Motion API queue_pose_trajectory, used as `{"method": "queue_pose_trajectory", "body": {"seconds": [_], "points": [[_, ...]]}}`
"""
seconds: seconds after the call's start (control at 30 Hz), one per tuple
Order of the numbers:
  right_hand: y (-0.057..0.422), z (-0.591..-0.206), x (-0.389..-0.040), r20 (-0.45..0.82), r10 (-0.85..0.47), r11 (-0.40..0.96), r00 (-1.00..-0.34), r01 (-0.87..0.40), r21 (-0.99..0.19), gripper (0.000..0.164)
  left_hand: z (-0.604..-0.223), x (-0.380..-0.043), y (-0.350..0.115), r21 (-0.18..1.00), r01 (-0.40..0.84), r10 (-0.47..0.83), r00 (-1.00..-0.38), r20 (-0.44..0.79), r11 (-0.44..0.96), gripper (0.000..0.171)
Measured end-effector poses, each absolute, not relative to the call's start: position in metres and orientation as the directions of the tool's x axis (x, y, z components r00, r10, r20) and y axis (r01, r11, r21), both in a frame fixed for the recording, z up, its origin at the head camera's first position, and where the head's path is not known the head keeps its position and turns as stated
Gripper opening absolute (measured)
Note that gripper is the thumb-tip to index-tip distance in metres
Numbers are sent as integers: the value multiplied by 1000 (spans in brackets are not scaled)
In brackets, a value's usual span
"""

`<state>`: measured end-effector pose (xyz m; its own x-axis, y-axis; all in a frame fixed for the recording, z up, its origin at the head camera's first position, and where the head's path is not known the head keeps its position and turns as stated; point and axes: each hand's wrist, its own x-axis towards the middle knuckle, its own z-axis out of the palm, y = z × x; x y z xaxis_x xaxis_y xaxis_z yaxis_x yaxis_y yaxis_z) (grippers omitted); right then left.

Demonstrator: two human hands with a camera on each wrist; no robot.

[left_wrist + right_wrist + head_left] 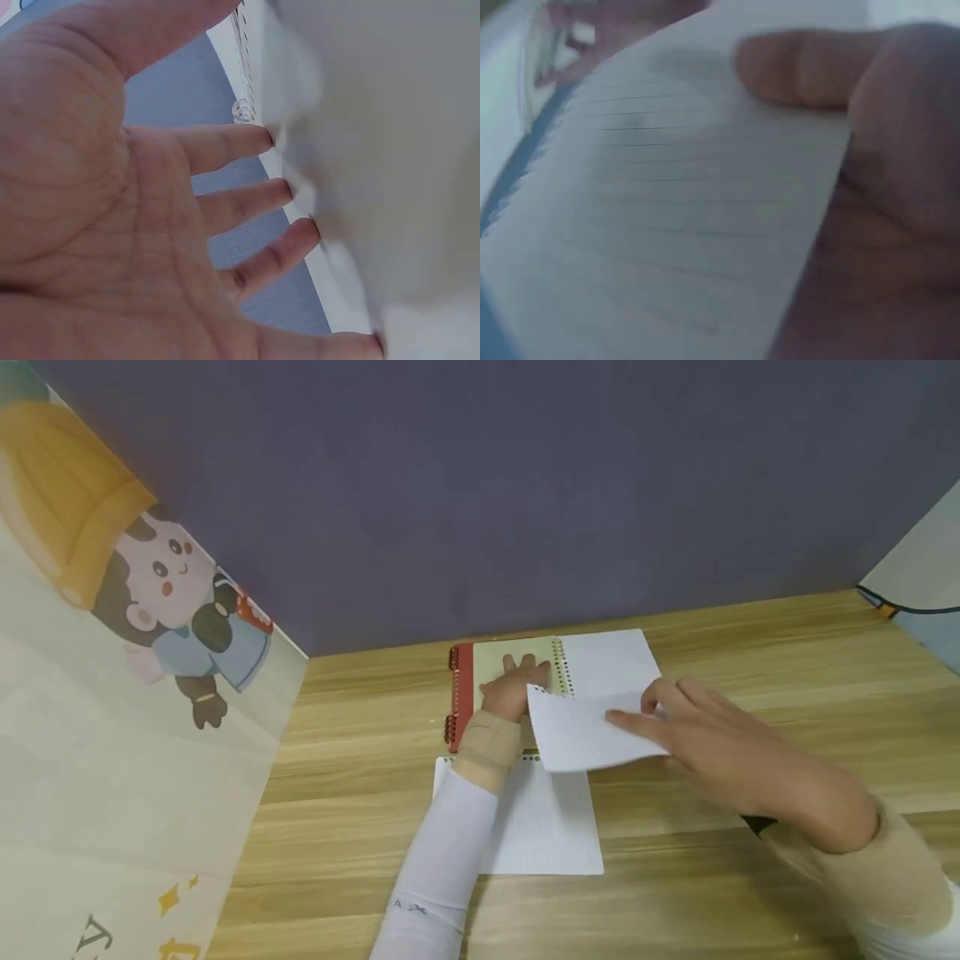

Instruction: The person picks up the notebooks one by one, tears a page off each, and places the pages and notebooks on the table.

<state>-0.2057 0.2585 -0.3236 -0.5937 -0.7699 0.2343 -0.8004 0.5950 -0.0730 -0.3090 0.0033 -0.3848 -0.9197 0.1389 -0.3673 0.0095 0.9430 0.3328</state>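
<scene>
A spiral notebook (pixel 607 658) lies open near the back of the table, with a pale green page or cover on its left side and a white lined page on its right. Fingers spread, my left hand (pixel 517 687) presses on the green side beside the spiral binding. My right hand (pixel 720 752) pinches a loose lined sheet (pixel 573 737), its thumb on top of the paper. Ragged holes run along the sheet's edge, seen in the right wrist view. Another holed sheet (pixel 551 839) lies flat on the table in front of the notebook, partly under my left forearm.
A red spiral-bound cover (pixel 462 693) shows beneath the notebook's left side. The wooden table (pixel 360 827) meets a dark grey panel (pixel 525 502) behind. On the left stands a wall with a cartoon figure (pixel 180 577); a black cable (pixel 911 607) runs at the right.
</scene>
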Motion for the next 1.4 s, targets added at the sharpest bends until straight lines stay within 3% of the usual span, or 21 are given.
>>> {"method": "queue_pose_trajectory", "body": {"seconds": [0.1, 0.23, 0.47, 0.57, 0.73, 0.83, 1.07, 1.23, 1.4], "points": [[249, -336, -187, 111, -775, 627, -622, -779, 15, 63, -386, -309, 5, 292, 20, 132, -920, -369, 956, 92], [239, -356, -172, 37, -762, 647, -646, -760, 60, 50, -386, -308, 8, 234, 26, 115, -920, -376, 972, 98], [233, -377, -164, -143, -708, 702, -691, -711, -42, 36, -385, -308, 10, 238, 18, 111, -918, -381, 971, 99], [233, -379, -165, -223, -685, 726, -694, -677, -122, 42, -385, -308, 10, 239, 18, 112, -916, -385, 971, 99], [236, -377, -167, -307, -673, 739, -673, -634, -229, 83, -385, -308, 11, 235, 20, 114, -913, -391, 972, 99], [238, -375, -169, -319, -684, 729, -656, -631, -264, 90, -385, -308, 11, 236, 22, 116, -913, -392, 972, 99], [243, -373, -180, -288, -712, 702, -641, -665, -255, 66, -385, -307, 10, 235, 14, 110, -909, -401, 972, 99], [252, -366, -198, -228, -753, 657, -617, -690, -303, 58, -384, -306, 9, 234, 14, 109, -911, -398, 972, 98], [258, -359, -224, -191, -750, 654, -634, -665, -361, 52, -384, -307, 9, 227, 20, 111, -912, -394, 974, 97]]}}
